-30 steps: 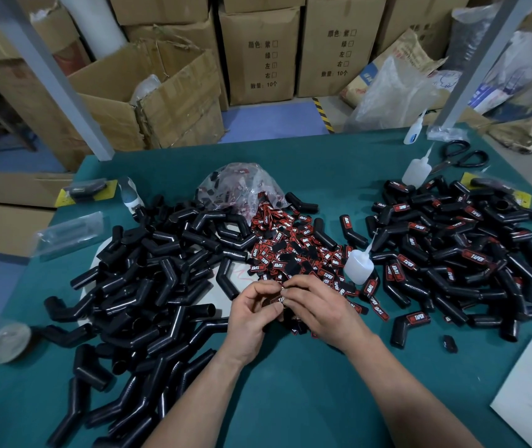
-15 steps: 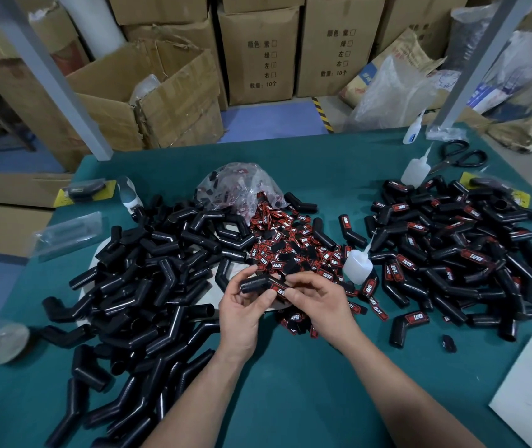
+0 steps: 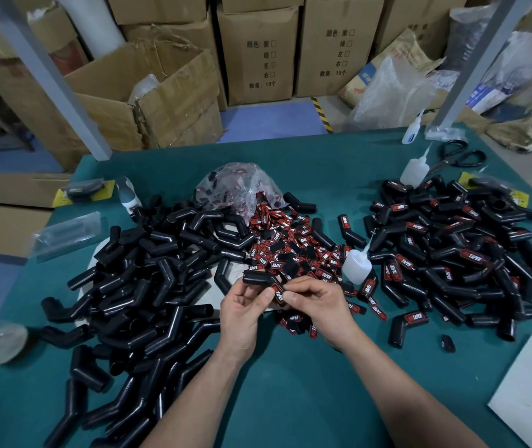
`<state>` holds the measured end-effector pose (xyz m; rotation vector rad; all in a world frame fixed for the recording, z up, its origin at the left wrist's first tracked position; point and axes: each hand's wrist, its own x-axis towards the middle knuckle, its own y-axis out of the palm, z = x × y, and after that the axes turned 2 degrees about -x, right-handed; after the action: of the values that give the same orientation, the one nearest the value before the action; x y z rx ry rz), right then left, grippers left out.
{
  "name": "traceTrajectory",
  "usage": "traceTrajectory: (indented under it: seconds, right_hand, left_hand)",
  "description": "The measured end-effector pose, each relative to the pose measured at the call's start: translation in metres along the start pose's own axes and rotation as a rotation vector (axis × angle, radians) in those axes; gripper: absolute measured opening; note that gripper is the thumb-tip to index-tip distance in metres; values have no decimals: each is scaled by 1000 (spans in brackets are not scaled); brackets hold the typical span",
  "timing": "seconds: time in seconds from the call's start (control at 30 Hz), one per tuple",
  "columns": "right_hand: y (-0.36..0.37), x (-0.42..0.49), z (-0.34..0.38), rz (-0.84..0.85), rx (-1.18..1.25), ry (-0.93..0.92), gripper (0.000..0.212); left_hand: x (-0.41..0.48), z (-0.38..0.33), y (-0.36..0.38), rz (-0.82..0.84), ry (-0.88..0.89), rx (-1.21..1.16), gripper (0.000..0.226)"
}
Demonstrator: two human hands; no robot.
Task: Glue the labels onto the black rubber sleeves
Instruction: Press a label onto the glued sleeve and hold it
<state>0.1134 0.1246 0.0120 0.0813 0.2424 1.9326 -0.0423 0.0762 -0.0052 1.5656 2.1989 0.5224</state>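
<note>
My left hand [image 3: 242,313] and my right hand [image 3: 318,303] together hold one bent black rubber sleeve [image 3: 258,278] over the green table [image 3: 290,392]. A red and black label [image 3: 278,294] lies on the sleeve's near leg, pinched under both thumbs. Behind my hands spreads a heap of loose red and black labels [image 3: 293,250]. A big pile of plain black sleeves [image 3: 142,286] covers the left. On the right lies a pile of labelled sleeves [image 3: 452,253]. A small white glue bottle [image 3: 356,268] stands just right of the label heap.
A clear bag [image 3: 239,185] with more labels lies behind the heap. Two more glue bottles [image 3: 415,171] and black scissors [image 3: 460,158] sit at the back right. A white sheet [image 3: 531,392] lies at the near right. Cardboard boxes [image 3: 148,95] stand beyond the table.
The sleeve has come up from between my cupped hands and turned so its labelled leg faces me. My thumbs have shifted onto the label.
</note>
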Motion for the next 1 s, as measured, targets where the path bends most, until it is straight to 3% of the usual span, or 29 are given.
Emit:
traceTrajectory:
  seconds: [0.23,0.43,0.63,0.83,1.0]
  right_hand:
    - [-1,1,0,25,52,38,8]
    - [-1,1,-1,22,56,78,7]
    - [5,-1,-2,-57,-74,-67,20]
    - [11,1,-10,-198,-208,36,14]
    - [8,1,-6,-160,-84,89,17]
  left_hand:
    - [0,0,0,3,0,-20,62]
    - [-1,0,-2,8,-2,-28,52]
    - [-1,2,1,-1,-7,-3,58]
    - [-1,-1,0,-64,124,47,38]
    - [-2,0,0,-60,153,142,42]
